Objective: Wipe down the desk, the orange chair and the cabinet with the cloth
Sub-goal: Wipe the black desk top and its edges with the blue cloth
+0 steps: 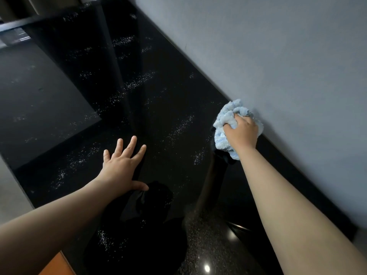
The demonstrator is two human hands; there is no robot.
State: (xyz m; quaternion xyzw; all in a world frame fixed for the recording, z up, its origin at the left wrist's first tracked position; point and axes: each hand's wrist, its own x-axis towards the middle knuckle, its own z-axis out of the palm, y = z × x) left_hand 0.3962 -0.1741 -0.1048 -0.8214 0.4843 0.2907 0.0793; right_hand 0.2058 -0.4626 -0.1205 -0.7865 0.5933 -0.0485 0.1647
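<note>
Right hand [241, 132]: curled round the bunched cloth, fingers sunk into its folds, pressing it down at the table's back edge.
Cloth: a light blue, fluffy microfibre cloth [224, 118], crumpled into a wad under the right hand, touching the table and lying just against the wall.
Left hand [123, 165]: flat, palm down, fingers spread and straight on the table; it holds nothing and looks like a brace. It lies nearer the person and well apart from the cloth, to its left.
Table: a glossy black, speckled table [174, 108]; its long axis runs beside the matt grey wall [278, 56], away from the person.
Dust: pale streaks [139, 81] cross the dark top, most of them left of the cloth and farther along the table.
Deciding relation: the streaked stretch lies leftward and outward from the right hand, so the strokes probably go along the wall or across toward the front edge; the right hand alone can make them.
Orange chair: only an orange sliver [56, 264] shows by the table's near corner, probably the chair.
Cabinet: cannot tell where it is.
Progress: early, judging by the dust on the table.
</note>
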